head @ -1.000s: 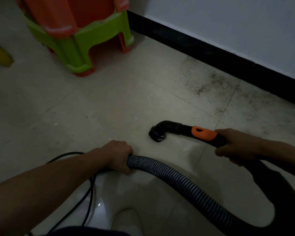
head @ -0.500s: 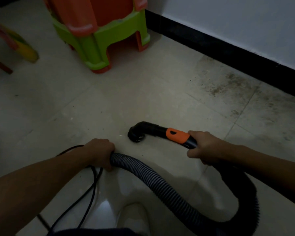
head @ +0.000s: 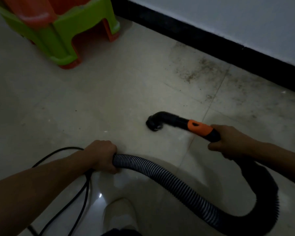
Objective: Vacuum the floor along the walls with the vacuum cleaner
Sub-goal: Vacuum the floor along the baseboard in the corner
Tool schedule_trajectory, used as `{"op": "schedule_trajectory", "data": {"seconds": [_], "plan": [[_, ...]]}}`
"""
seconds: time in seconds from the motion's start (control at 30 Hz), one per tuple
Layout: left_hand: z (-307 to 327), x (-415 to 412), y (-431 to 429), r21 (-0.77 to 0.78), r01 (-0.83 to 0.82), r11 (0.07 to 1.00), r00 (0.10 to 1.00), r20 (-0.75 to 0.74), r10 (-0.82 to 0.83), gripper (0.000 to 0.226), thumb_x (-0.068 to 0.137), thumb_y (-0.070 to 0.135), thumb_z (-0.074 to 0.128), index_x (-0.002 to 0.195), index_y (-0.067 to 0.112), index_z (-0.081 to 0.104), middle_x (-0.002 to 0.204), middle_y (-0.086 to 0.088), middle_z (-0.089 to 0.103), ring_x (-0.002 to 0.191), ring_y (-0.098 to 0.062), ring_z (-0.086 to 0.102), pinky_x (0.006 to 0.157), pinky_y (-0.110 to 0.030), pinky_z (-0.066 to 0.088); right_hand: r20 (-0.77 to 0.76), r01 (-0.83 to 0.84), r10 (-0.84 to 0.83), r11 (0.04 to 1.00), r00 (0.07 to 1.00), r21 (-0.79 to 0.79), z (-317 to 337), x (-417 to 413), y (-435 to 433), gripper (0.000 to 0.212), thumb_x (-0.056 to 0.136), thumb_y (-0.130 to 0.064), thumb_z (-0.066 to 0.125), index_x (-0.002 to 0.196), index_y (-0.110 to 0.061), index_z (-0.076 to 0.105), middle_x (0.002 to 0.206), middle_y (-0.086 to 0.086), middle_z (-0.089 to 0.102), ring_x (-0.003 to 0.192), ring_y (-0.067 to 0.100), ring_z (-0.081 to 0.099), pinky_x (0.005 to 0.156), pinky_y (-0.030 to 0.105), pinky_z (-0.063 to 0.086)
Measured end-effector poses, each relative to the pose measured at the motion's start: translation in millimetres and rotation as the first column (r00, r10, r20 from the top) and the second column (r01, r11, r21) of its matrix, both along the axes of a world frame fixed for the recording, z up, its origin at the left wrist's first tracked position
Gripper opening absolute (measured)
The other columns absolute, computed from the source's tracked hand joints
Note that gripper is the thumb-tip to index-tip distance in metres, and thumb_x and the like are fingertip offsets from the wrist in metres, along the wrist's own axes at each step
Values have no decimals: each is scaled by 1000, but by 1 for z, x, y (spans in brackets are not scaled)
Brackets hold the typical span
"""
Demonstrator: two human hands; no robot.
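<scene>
A black vacuum nozzle [head: 155, 124] with a bent tip rests mouth-down on the pale tiled floor [head: 109, 99]. Behind it runs a black and orange handle [head: 200, 128], which my right hand [head: 228, 142] grips at its rear end. The ribbed grey hose [head: 169, 178] loops from the handle down to the right and back across the floor to my left hand [head: 101, 156], which grips it together with the black power cord [head: 82, 193]. A patch of brown dirt [head: 199, 70] lies on the tiles next to the black skirting board [head: 194, 36], beyond the nozzle.
Stacked plastic stools, green over orange [head: 61, 31], stand at the upper left near the wall corner. The white wall [head: 237, 17] runs diagonally across the upper right. My foot in a light shoe [head: 119, 217] shows at the bottom centre. The room is dim.
The nozzle and my right hand have shifted slightly right along the floor. My left hand keeps its hold on the hose. The view has swung back toward the wall.
</scene>
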State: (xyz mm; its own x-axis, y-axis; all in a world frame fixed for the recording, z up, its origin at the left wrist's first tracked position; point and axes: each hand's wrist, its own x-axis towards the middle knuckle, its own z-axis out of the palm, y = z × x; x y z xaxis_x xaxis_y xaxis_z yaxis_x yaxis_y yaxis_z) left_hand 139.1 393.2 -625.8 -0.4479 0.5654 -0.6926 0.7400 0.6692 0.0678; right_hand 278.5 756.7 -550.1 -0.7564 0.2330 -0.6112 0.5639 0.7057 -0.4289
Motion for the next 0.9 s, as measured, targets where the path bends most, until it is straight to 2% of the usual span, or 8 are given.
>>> {"op": "schedule_trajectory", "data": {"seconds": [0.13, 0.23, 0.37, 0.43, 0.57, 0.67, 0.8, 0.9], "plan": [[7, -20, 39, 72, 10, 997, 999, -53, -6, 42, 60, 58, 69, 84, 23, 66, 69, 7, 55, 61, -12, 53, 57, -22, 39, -43, 177, -174, 982, 984, 73, 9, -8, 51, 26, 84, -10, 71, 105, -13, 56, 68, 15, 62, 39, 20, 57, 39, 24, 45], [18, -20, 66, 103, 64, 993, 997, -45, -60, 42, 59, 61, 68, 81, 26, 61, 75, 4, 58, 66, -15, 55, 59, -24, 40, 23, 212, -213, 976, 977, 53, 25, 8, 64, 24, 85, -5, 68, 105, -8, 56, 63, 14, 59, 37, 19, 54, 40, 26, 46], [12, -8, 89, 129, 129, 983, 990, -67, -121, 51, 54, 65, 67, 83, 24, 66, 77, 3, 64, 69, -18, 61, 59, -24, 40, 157, 128, -126, 992, 979, -4, 36, 30, 55, 27, 84, -7, 68, 104, -19, 55, 62, 11, 58, 38, 17, 54, 42, 26, 47], [5, -4, 95, 138, 147, 980, 988, -74, -137, 52, 53, 67, 66, 82, 24, 66, 74, 4, 63, 66, -17, 61, 58, -24, 39, 140, 73, -67, 997, 988, -39, 31, 35, 44, 28, 84, -9, 67, 99, -27, 53, 65, 10, 59, 38, 15, 56, 42, 25, 47], [3, -11, 83, 89, 146, 985, 987, -86, -139, 50, 54, 64, 68, 84, 24, 66, 81, 2, 66, 73, -17, 63, 61, -24, 41, 68, 11, -9, 999, 998, -30, 12, 36, 13, 25, 82, -13, 68, 90, -28, 50, 72, 9, 61, 36, 10, 56, 40, 22, 45], [5, -25, 65, 35, 113, 993, 990, -84, -110, 43, 59, 54, 69, 90, 25, 67, 90, 1, 68, 81, -18, 65, 65, -26, 45, -28, 151, -151, 988, 988, -19, -1, 17, 13, 20, 83, -13, 68, 93, -21, 53, 71, 11, 61, 38, 15, 56, 39, 23, 44], [7, -40, 50, 19, 59, 998, 994, -97, -57, 34, 67, 41, 69, 98, 29, 64, 99, 3, 67, 89, -17, 64, 74, -28, 49, -81, 363, -374, 924, 924, -120, -8, -15, 29, 19, 85, -9, 67, 100, -12, 55, 69, 13, 59, 41, 20, 54, 42, 26, 45], [9, -37, 55, 201, 23, 979, 994, -107, -1, 46, 72, 49, 66, 113, 33, 56, 109, 7, 61, 99, -15, 61, 80, -28, 49, -16, 463, -485, 845, 875, -265, -6, -29, 38, 17, 85, -4, 66, 99, -3, 56, 62, 11, 54, 39, 19, 49, 43, 27, 44]]}}
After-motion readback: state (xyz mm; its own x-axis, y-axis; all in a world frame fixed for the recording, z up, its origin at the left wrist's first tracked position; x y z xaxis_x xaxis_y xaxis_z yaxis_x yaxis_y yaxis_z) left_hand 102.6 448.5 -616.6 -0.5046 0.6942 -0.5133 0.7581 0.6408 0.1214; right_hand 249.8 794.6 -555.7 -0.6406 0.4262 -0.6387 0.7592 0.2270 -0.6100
